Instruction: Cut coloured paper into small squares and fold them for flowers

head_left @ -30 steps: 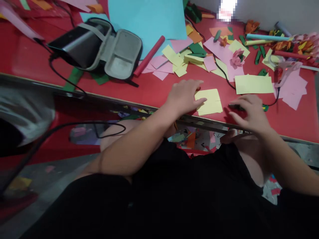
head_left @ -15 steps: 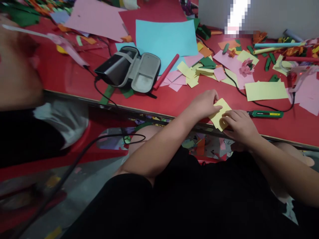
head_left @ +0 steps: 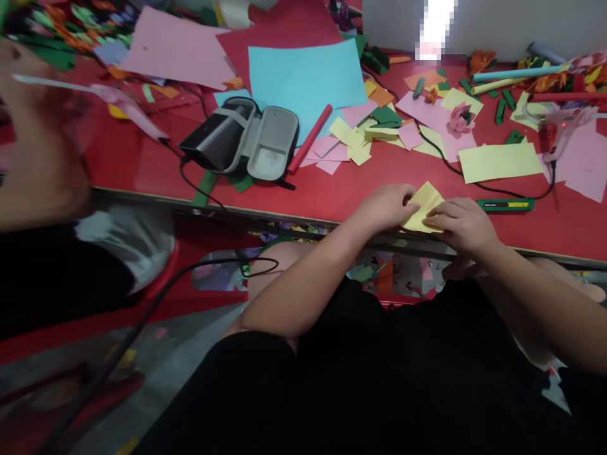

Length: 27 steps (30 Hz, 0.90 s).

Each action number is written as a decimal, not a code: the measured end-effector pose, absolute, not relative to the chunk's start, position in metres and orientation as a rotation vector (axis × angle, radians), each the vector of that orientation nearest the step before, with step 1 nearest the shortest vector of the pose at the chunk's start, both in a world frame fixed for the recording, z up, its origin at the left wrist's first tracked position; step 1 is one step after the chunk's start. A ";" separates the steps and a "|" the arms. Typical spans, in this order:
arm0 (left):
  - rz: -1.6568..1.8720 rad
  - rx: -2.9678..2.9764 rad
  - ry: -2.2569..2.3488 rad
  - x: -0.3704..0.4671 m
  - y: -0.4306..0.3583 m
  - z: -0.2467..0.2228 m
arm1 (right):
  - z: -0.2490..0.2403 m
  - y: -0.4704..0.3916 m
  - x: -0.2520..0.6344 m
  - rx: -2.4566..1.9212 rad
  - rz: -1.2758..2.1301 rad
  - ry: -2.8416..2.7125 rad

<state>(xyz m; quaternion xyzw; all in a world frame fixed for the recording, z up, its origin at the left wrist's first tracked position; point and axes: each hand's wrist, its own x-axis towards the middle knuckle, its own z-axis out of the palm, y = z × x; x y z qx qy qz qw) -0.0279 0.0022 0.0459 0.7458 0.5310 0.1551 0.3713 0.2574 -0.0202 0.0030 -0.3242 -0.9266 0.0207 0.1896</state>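
A small piece of yellow paper (head_left: 425, 205) is held between my two hands at the table's front edge, with a crease showing across it. My left hand (head_left: 389, 205) grips its left side, thumb on top. On the right side, my right hand (head_left: 462, 222) pinches the paper, its fingertips on the upper face. What lies under the paper is hidden. Just beyond my right hand lies a green utility knife (head_left: 507, 206). A larger yellow paper rectangle (head_left: 501, 162) rests behind the knife.
On the red table (head_left: 156, 167) lie loose paper scraps, a blue sheet (head_left: 303, 72), a red paper tube (head_left: 310, 139), an open black case (head_left: 274, 142) and a pink paper flower (head_left: 459, 118). A pink glue gun (head_left: 564, 133) with its cable stands right. Another person's arm (head_left: 42, 145) is at left.
The yellow paper has turned between my hands and now shows a crease. My hands stay at the table edge. The view has shifted slightly, and the other person's arm at left has moved.
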 end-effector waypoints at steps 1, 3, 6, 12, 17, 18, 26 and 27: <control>0.458 1.862 1.306 -0.030 0.003 0.042 | 0.006 -0.017 0.259 -0.881 0.026 -2.605; 0.589 1.669 1.145 -0.034 0.007 0.033 | 0.016 -0.009 0.262 -0.806 -0.041 -2.609; 0.702 1.298 0.906 -0.043 0.011 0.025 | 0.035 0.006 0.264 -0.669 -0.112 -2.613; 0.824 0.964 0.924 -0.050 0.009 0.024 | 0.055 0.030 0.249 -0.539 -0.195 -2.650; 0.948 0.882 0.883 -0.047 0.003 0.016 | 0.060 0.026 0.242 -0.678 0.007 -2.656; 0.958 0.873 0.881 -0.047 0.002 0.015 | 0.062 0.024 0.243 -0.722 0.055 -2.671; 0.949 0.875 0.819 -0.039 -0.008 0.019 | 0.069 0.013 0.245 -0.890 0.204 -2.604; 0.952 0.881 0.819 -0.037 -0.008 0.020 | 0.068 0.013 0.245 -0.840 0.160 -2.607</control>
